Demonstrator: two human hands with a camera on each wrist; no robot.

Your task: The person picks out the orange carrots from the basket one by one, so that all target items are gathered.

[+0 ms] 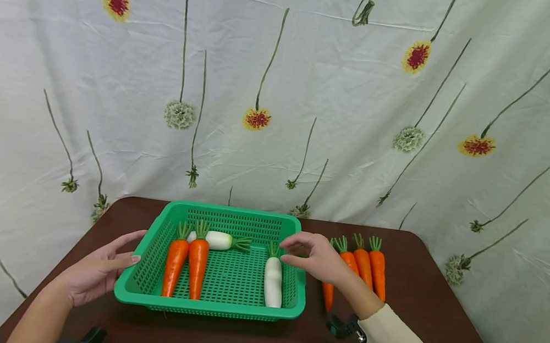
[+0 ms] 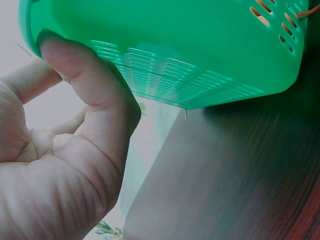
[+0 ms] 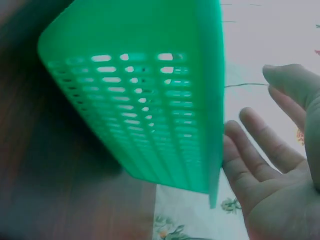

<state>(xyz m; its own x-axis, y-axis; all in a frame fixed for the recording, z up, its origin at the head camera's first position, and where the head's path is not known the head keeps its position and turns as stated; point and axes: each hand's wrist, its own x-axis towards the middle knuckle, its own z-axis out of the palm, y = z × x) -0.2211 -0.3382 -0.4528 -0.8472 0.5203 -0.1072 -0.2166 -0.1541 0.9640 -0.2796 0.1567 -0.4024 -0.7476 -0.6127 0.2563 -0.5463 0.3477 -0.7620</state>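
Observation:
A green plastic basket (image 1: 212,307) sits on the dark table. At its left, two carrots (image 1: 197,266) lie side by side with their green tops pointing away. Behind them is a white radish (image 1: 219,240) lying crosswise, its leaf end to the right. A second white radish (image 1: 272,283) lies lengthwise near the right wall. My left hand (image 1: 96,274) touches the basket's left rim, thumb (image 2: 75,65) against the outside. My right hand (image 1: 315,255) is over the right rim, beside that second radish's leaves, its fingers (image 3: 267,140) loosely bent and holding nothing.
Several carrots (image 1: 378,272) lie on the table to the right of the basket, partly hidden by my right forearm. The dark brown table (image 1: 420,318) ends at a white cloth (image 1: 236,157) with printed flowers, hanging behind it.

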